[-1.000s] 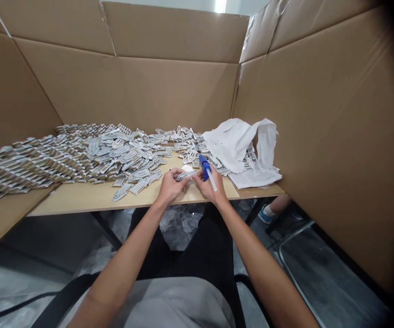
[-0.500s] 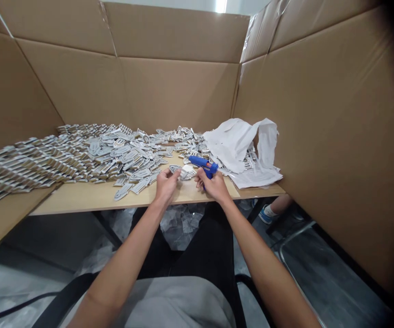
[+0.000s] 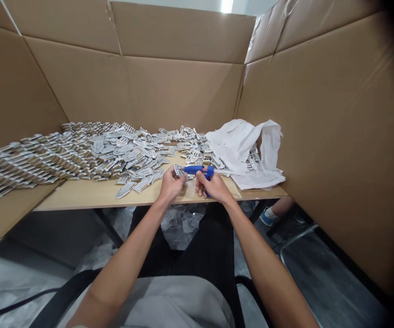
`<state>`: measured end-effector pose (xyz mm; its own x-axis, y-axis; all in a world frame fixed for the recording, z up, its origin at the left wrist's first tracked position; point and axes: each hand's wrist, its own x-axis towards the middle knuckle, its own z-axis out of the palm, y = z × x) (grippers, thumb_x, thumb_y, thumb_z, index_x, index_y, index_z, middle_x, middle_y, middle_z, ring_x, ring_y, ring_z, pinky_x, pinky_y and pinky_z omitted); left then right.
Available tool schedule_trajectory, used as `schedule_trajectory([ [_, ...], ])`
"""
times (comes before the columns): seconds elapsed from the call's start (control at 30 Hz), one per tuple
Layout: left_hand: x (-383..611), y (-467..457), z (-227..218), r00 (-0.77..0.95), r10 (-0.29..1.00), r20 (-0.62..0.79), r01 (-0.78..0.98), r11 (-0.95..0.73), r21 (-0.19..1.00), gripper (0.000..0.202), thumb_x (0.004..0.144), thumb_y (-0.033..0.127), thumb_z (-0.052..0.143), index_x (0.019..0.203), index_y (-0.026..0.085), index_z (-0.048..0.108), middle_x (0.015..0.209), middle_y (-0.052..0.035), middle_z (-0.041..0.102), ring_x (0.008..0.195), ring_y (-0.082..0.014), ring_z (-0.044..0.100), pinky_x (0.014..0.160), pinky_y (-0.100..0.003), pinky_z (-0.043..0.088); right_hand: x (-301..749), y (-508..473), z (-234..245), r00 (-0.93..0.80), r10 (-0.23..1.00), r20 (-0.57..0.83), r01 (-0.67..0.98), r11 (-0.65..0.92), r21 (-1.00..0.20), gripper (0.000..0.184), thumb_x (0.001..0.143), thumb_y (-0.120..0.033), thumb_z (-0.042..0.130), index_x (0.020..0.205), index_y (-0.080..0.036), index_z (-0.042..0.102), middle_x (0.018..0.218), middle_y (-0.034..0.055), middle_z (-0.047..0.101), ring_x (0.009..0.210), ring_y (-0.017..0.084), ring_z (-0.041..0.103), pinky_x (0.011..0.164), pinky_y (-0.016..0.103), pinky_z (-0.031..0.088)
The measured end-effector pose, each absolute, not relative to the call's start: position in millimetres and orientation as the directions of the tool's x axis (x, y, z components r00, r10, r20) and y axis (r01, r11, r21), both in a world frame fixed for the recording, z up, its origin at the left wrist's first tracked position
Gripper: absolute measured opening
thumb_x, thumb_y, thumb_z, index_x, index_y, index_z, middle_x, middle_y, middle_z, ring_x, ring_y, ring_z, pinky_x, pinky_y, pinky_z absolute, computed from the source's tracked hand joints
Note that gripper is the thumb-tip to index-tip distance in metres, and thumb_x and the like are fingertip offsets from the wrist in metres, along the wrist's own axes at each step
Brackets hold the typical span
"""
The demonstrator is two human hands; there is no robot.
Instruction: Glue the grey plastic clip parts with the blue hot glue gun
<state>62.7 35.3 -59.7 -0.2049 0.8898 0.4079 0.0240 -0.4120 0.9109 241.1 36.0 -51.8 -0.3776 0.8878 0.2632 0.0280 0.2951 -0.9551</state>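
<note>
My right hand (image 3: 212, 187) is closed round the grip of a blue glue gun (image 3: 198, 170), whose nozzle points left. My left hand (image 3: 170, 184) pinches a small grey clip-shaped piece (image 3: 178, 170) and holds it up just off the nozzle tip. Both hands hover over the near edge of the wooden table (image 3: 87, 196).
A large heap of grey clip-shaped pieces (image 3: 80, 152) covers the table's left and back. A crumpled white bag and papers (image 3: 248, 148) lie at the right. Cardboard walls (image 3: 183, 86) enclose the table on three sides. Another person's foot in a blue shoe (image 3: 268, 215) shows below the right wall.
The glue gun has swung from pointing away to pointing left at the piece. My left hand has lifted the grey piece up to the nozzle.
</note>
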Motion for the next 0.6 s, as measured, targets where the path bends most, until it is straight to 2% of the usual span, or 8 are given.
schedule_trajectory([
  [0.4,63.2,32.0,-55.9,-0.207,0.899,0.386,0.026,-0.389,0.921,0.022,0.062,0.019,0.071,0.083,0.018,0.065,0.077,-0.0014,0.068,0.071,-0.016,0.06,0.066,-0.026,0.046,243.5,37.2,-52.2,-0.358,0.899,0.254,0.141,0.32,-0.937,0.07,0.088,-0.084,0.055,0.063,-0.019,0.062,0.052,0.0046,0.065,0.041,0.014,0.06,0.041,0.023,0.047],
  [0.6,62.6,33.1,-58.0,-0.207,0.893,0.401,0.03,-0.404,0.914,0.023,0.063,0.019,0.07,0.086,0.017,0.066,0.08,-0.0023,0.069,0.074,-0.0165,0.061,0.07,-0.026,0.047,244.1,36.3,-51.2,-0.341,0.908,0.244,0.187,0.32,-0.929,0.072,0.09,-0.083,0.054,0.06,-0.018,0.064,0.049,0.0052,0.063,0.039,0.014,0.058,0.041,0.023,0.046],
])
